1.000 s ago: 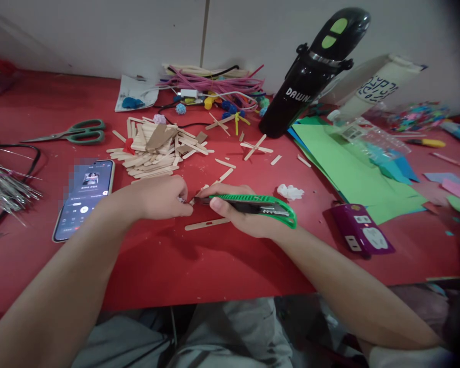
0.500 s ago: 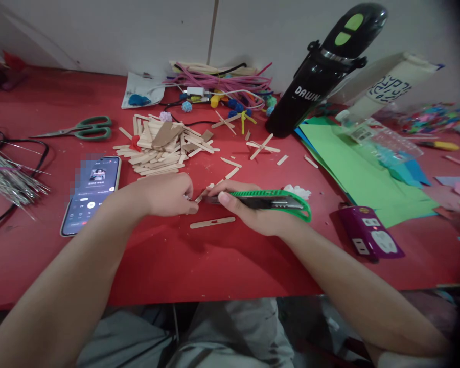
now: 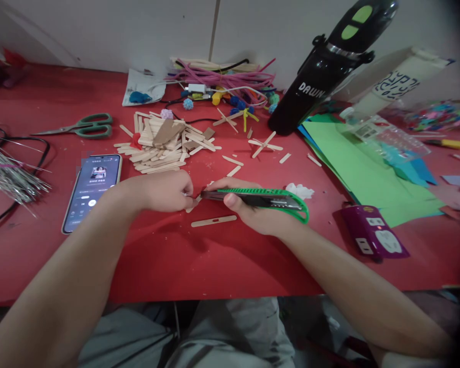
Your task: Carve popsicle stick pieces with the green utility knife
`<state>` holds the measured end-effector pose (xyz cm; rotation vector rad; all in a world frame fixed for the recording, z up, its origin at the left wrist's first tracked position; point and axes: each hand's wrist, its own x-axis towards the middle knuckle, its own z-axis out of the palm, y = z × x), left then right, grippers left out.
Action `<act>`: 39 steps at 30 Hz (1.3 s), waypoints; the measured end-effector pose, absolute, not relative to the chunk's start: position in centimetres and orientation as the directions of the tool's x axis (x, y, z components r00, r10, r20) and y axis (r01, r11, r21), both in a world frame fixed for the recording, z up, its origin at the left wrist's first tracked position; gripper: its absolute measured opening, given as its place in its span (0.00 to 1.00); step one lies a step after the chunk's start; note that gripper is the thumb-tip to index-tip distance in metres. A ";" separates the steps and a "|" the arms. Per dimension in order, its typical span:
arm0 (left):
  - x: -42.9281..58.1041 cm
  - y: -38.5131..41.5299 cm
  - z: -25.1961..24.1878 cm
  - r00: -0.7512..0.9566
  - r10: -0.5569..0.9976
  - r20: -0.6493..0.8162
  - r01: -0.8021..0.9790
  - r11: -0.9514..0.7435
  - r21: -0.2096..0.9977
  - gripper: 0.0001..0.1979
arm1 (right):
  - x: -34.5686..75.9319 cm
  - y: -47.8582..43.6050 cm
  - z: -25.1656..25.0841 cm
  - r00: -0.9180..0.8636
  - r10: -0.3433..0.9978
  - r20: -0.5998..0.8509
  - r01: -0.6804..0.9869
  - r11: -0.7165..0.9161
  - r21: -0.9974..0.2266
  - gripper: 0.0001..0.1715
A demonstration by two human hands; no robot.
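My right hand (image 3: 249,207) is closed around a green utility knife (image 3: 268,197), whose blade end points left toward my other hand. With curled fingers, my left hand (image 3: 172,193) pinches a small piece of wooden craft stick (image 3: 193,204) against the red table (image 3: 214,260). The knife tip is beside that piece; whether it touches the wood cannot be made out. Just below both hands lies a single craft stick (image 3: 213,221) with a small notch or hole at its middle. Behind my left hand is a heap of craft sticks (image 3: 161,148).
A lit phone (image 3: 92,194) and green-handled scissors (image 3: 88,126) lie to the left. Crossed sticks (image 3: 264,145) and loose offcuts are behind my hands. To the right are a black bottle (image 3: 310,87), green paper sheets (image 3: 364,163) and a purple device (image 3: 371,232).
The knife has turned a little and its thumb grip has shifted. My left hand has moved slightly, with the stick piece still at its fingertips. The view has shifted a little.
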<state>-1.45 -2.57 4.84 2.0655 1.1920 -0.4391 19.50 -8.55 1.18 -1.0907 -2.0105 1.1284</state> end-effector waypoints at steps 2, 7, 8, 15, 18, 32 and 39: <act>-1.5 -2.5 4.7 0.510 0.624 -0.593 0.859 -0.334 0.387 0.11 | 19.4 -8.6 1.2 -0.485 0.869 0.094 0.378 0.306 -0.874 0.28; -1.5 -2.4 4.6 0.480 0.639 -0.601 0.877 -0.336 0.343 0.14 | 19.3 -8.7 0.9 -0.470 0.878 0.093 0.385 0.299 -0.873 0.29; -1.5 -2.4 4.5 0.474 0.645 -0.600 0.880 -0.336 0.334 0.14 | 19.3 -8.7 0.9 -0.468 0.878 0.098 0.380 0.300 -0.875 0.28; -1.7 -2.2 4.4 0.433 0.675 -0.598 0.901 -0.332 0.278 0.15 | 18.9 -9.2 1.8 -0.475 0.879 0.048 0.449 0.289 -0.845 0.20; -1.7 -2.2 4.4 0.475 0.648 -0.595 0.880 -0.373 0.295 0.13 | 18.6 -9.5 2.2 -0.495 0.865 0.074 0.484 0.346 -0.804 0.17; -1.4 -2.5 4.0 0.468 0.699 -0.541 0.883 -0.388 0.263 0.18 | 18.3 -9.3 2.1 -0.513 0.854 0.093 0.523 0.396 -0.755 0.13; -1.5 -2.4 4.0 0.454 0.694 -0.559 0.890 -0.379 0.252 0.18 | 18.5 -9.1 1.2 -0.513 0.846 0.143 0.495 0.428 -0.756 0.11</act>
